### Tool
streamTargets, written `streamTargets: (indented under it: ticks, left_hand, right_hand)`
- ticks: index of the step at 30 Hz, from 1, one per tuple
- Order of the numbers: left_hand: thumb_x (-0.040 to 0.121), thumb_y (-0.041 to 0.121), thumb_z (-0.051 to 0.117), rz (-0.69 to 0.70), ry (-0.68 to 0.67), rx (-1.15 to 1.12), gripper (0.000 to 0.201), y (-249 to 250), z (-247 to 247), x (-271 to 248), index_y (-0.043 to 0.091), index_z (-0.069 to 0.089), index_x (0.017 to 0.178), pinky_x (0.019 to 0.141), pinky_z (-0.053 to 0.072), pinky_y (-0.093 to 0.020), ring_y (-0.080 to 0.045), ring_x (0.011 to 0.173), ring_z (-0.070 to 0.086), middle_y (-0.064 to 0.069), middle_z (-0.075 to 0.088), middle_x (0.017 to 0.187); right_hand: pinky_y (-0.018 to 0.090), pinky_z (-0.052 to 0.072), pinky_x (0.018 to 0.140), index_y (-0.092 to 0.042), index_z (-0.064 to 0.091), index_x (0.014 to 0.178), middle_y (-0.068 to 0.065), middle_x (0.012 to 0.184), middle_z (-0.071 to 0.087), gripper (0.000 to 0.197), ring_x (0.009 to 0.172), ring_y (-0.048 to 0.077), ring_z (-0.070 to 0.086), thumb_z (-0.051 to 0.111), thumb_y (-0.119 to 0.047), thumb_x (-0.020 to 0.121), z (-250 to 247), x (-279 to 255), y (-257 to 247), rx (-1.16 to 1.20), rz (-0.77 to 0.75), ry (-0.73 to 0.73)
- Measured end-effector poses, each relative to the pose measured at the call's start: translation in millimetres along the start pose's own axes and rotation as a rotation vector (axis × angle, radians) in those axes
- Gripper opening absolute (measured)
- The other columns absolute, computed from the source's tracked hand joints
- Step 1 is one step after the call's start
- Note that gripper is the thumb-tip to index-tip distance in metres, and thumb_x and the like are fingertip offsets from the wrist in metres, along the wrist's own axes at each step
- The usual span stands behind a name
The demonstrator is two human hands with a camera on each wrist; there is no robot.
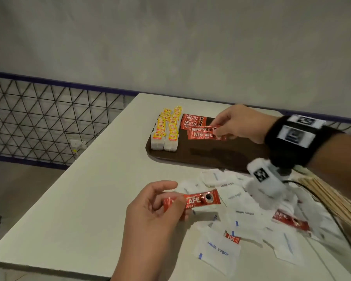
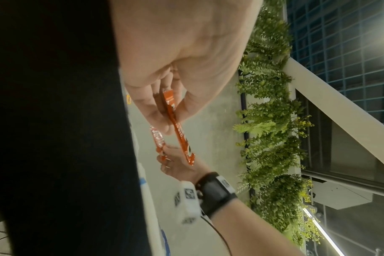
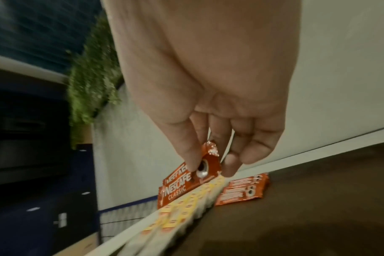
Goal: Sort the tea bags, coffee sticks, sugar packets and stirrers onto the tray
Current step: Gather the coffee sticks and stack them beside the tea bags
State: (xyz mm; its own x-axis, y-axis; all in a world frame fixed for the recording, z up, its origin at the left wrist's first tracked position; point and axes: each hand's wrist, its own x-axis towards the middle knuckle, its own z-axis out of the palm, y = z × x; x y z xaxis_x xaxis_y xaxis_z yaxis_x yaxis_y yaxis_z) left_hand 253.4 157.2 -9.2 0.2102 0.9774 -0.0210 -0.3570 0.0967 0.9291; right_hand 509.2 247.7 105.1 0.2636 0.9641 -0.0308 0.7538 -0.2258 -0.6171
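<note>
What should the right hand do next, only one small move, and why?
Probably lower and release its coffee stick onto the near pile of sticks. The right hand pinches it just over the tray, and the left hand holds another stick ready.

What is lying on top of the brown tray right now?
On the tray: two rows of tea bags and two batches of coffee sticks, the nearer pinched by the right hand. The hand and wrist cover the tray's right end.

A coffee stick (image 2: pixel 178 128) is being pinched by the left hand (image 2: pixel 186 57); another stick (image 2: pixel 157 140) is being held by the right hand (image 2: pixel 180 164) beyond, beside foliage (image 2: pixel 272 121).
</note>
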Motion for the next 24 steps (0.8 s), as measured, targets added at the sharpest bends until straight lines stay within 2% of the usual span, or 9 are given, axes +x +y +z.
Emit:
streamTargets:
  ticks: [4, 6, 11, 13, 15, 16, 19, 21, 24]
  left_hand:
    - [0.079, -0.018, 0.071, 0.015, -0.021, 0.046, 0.019, 1, 1, 3, 0.0, 0.07, 0.078, 0.049, 0.052, -0.019, -0.02, 0.049, 0.067, -0.019, 0.073, 0.067]
    - [0.076, -0.021, 0.071, -0.003, -0.047, 0.073, 0.02, 2, 1, 7, -0.002, 0.069, 0.07, 0.046, 0.051, -0.018, -0.022, 0.045, 0.065, -0.021, 0.07, 0.062]
    - [0.073, -0.025, 0.071, -0.048, -0.109, 0.143, 0.03, 3, 1, 12, 0.002, 0.069, 0.061, 0.046, 0.052, -0.02, -0.028, 0.043, 0.064, -0.026, 0.068, 0.06]
    - [0.07, -0.02, 0.076, -0.064, -0.134, 0.149, 0.026, 4, 1, 12, 0.004, 0.07, 0.062, 0.046, 0.052, -0.02, -0.029, 0.045, 0.065, -0.027, 0.069, 0.061]
    - [0.07, -0.019, 0.076, -0.072, -0.163, 0.174, 0.025, 2, -1, 15, 0.004, 0.07, 0.061, 0.046, 0.052, -0.021, -0.029, 0.046, 0.067, -0.026, 0.069, 0.062]
    - [0.071, -0.021, 0.075, -0.079, -0.171, 0.2, 0.027, 0, -3, 17, 0.004, 0.07, 0.061, 0.047, 0.053, -0.021, -0.029, 0.047, 0.067, -0.025, 0.07, 0.062]
    - [0.066, -0.011, 0.08, -0.079, -0.185, 0.214, 0.021, -4, -4, 19, 0.007, 0.071, 0.06, 0.049, 0.053, -0.02, -0.028, 0.051, 0.07, -0.023, 0.072, 0.064]
    - [0.055, 0.005, 0.079, -0.071, -0.198, 0.179, 0.011, -4, -3, 18, 0.011, 0.072, 0.061, 0.053, 0.054, -0.019, -0.029, 0.055, 0.071, -0.021, 0.073, 0.067]
    - [0.046, 0.015, 0.082, -0.074, -0.227, 0.159, 0.021, -7, -3, 21, 0.014, 0.073, 0.065, 0.055, 0.055, -0.019, -0.027, 0.057, 0.073, -0.02, 0.074, 0.069]
  right_hand:
    - [0.022, 0.041, 0.048, -0.01, 0.075, 0.089, 0.02, 0.095, 0.075, 0.004, 0.074, 0.022, 0.061, 0.078, -0.008, 0.087, 18, 64, 15, -0.044, 0.103, -0.022]
    - [0.022, 0.042, 0.047, -0.009, 0.073, 0.088, 0.018, 0.09, 0.073, 0.003, 0.07, 0.02, 0.061, 0.076, -0.007, 0.088, 26, 85, 16, -0.046, 0.12, -0.044]
    - [0.035, 0.062, 0.071, -0.005, 0.071, 0.102, 0.014, 0.1, 0.073, 0.014, 0.085, 0.025, 0.072, 0.076, -0.01, 0.09, 32, 116, 15, -0.1, 0.206, -0.078]
    - [0.044, 0.063, 0.087, -0.003, 0.07, 0.109, 0.016, 0.106, 0.074, 0.023, 0.095, 0.03, 0.074, 0.075, -0.015, 0.091, 33, 125, 19, -0.192, 0.226, -0.119]
    - [0.044, 0.06, 0.092, -0.002, 0.069, 0.114, 0.017, 0.111, 0.074, 0.031, 0.101, 0.032, 0.073, 0.074, -0.023, 0.092, 34, 129, 22, -0.311, 0.217, -0.132]
    - [0.04, 0.061, 0.09, 0.0, 0.068, 0.114, 0.017, 0.112, 0.073, 0.033, 0.099, 0.031, 0.073, 0.073, -0.025, 0.093, 35, 130, 23, -0.353, 0.207, -0.127]
    - [0.029, 0.051, 0.063, 0.002, 0.068, 0.107, 0.018, 0.1, 0.069, 0.029, 0.079, 0.028, 0.063, 0.074, -0.022, 0.092, 38, 133, 21, -0.345, 0.185, -0.071]
    - [0.029, 0.051, 0.066, 0.001, 0.071, 0.108, 0.017, 0.101, 0.07, 0.029, 0.082, 0.025, 0.061, 0.075, -0.021, 0.091, 41, 135, 19, -0.36, 0.166, -0.038]
    - [0.029, 0.054, 0.072, -0.002, 0.072, 0.111, 0.014, 0.107, 0.071, 0.029, 0.093, 0.025, 0.066, 0.075, -0.022, 0.091, 44, 138, 20, -0.375, 0.149, -0.035]
